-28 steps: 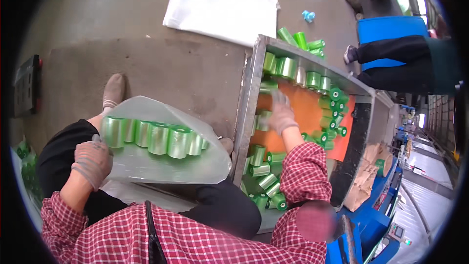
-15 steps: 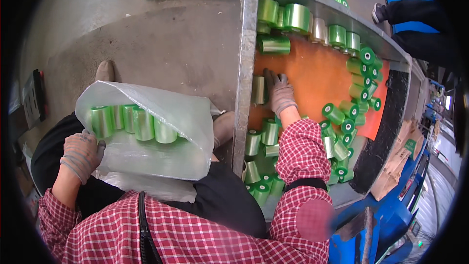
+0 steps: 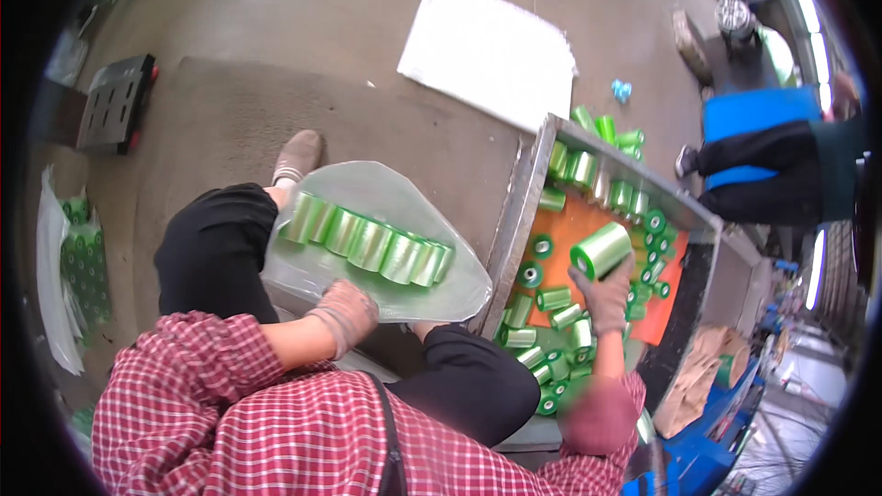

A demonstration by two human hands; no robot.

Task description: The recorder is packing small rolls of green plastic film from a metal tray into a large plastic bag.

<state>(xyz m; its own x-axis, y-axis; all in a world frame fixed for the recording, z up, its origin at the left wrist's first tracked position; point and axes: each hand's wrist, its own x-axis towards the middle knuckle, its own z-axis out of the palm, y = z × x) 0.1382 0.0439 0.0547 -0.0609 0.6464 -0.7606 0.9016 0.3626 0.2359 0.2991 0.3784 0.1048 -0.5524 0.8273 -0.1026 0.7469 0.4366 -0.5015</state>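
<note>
My gloved left hand (image 3: 347, 312) is closed on the near edge of a translucent plastic bag (image 3: 464, 292), which lies across my lap. Inside it, a row of shiny green film rolls (image 3: 367, 241) stands side by side. To the right, my gloved right hand (image 3: 606, 301) grips one larger green film roll (image 3: 603, 251), tilted and raised above the metal-sided bin (image 3: 522, 211). Loose green rolls (image 3: 554, 298) lie in the bin near that hand, on its orange bottom (image 3: 588, 211).
More rolls line the bin's far and right sides, and a few lie beyond its far wall. A white sheet (image 3: 491, 50) is on the floor ahead. Another person's dark-trousered legs (image 3: 763, 174) are at the right. A black slotted case (image 3: 115, 103) sits far left.
My right hand has picked up a film roll and raised it off the bin's bottom. The view has swung, so bag and bin appear shifted. More rolls show inside the bag.
</note>
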